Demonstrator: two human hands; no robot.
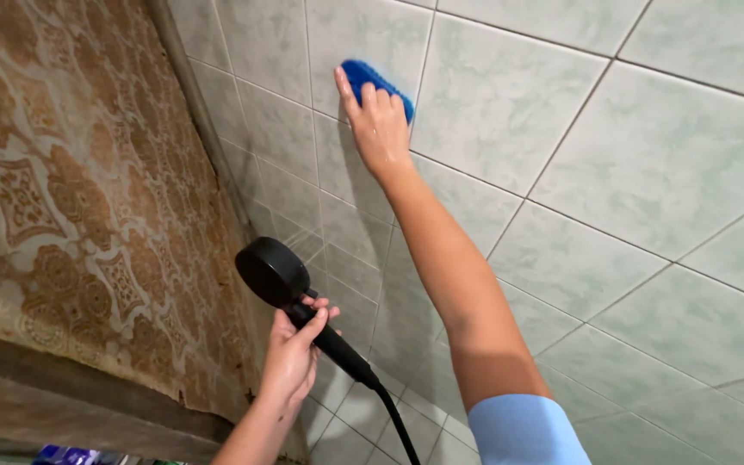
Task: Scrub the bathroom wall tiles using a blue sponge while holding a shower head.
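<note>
Blue and bristly, the scrub brush sits far up on the tiled wall, pressed flat under the right hand, whose fingers lie close together over its back, palm bearing down. By the look of it the scrubbing stage is in hand; a next stroke would call for steady pressure along the grey grout lines. The tiles are glossy, pale green and mottled, laid square. Nearer and lower left, the left hand is wrapped tight around the slim handle of a black shower head, its round matte face turned toward the left, with a black hose trailing down. On the left stands a worn brown patterned panel. The right arm wears a light blue sleeve.
</note>
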